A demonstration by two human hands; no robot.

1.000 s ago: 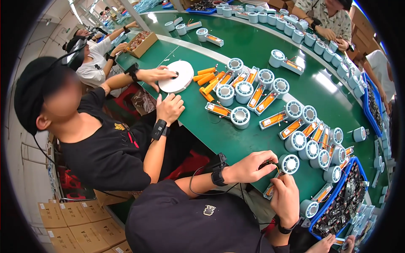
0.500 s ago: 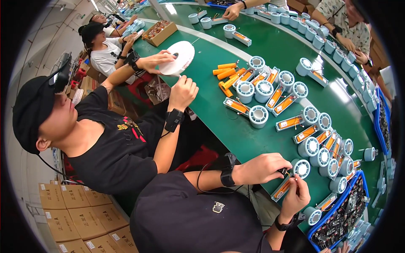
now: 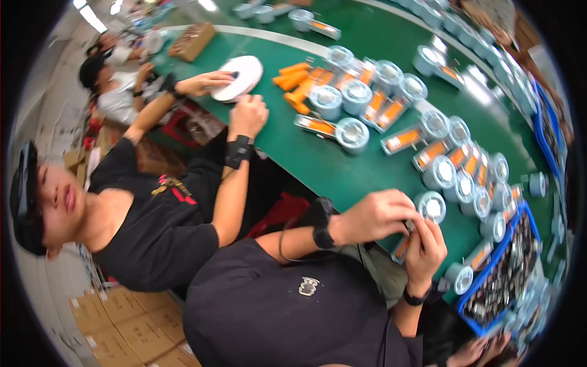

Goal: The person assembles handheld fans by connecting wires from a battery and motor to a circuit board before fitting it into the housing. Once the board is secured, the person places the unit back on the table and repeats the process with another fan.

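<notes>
My left hand (image 3: pixel 374 215), with a black band on the wrist, and my right hand (image 3: pixel 428 248) meet at the near edge of the green table (image 3: pixel 342 168). Together they pinch a small orange-labelled piece (image 3: pixel 402 248). A white round spool (image 3: pixel 431 206) lies on the table just beyond my fingers. What the fingertips do on the piece is hidden.
Several white spools and orange-labelled pieces (image 3: pixel 391 113) lie in rows across the table. A blue crate (image 3: pixel 520 220) of small parts stands at right. A co-worker in a black shirt (image 3: pixel 159 226) sits at my left, hands on a white disc (image 3: pixel 239 76). Cardboard boxes (image 3: pixel 116 324) are stacked lower left.
The view has swung and moved closer to the table. My hands stay together on the orange piece. The co-worker's hands remain at the white disc.
</notes>
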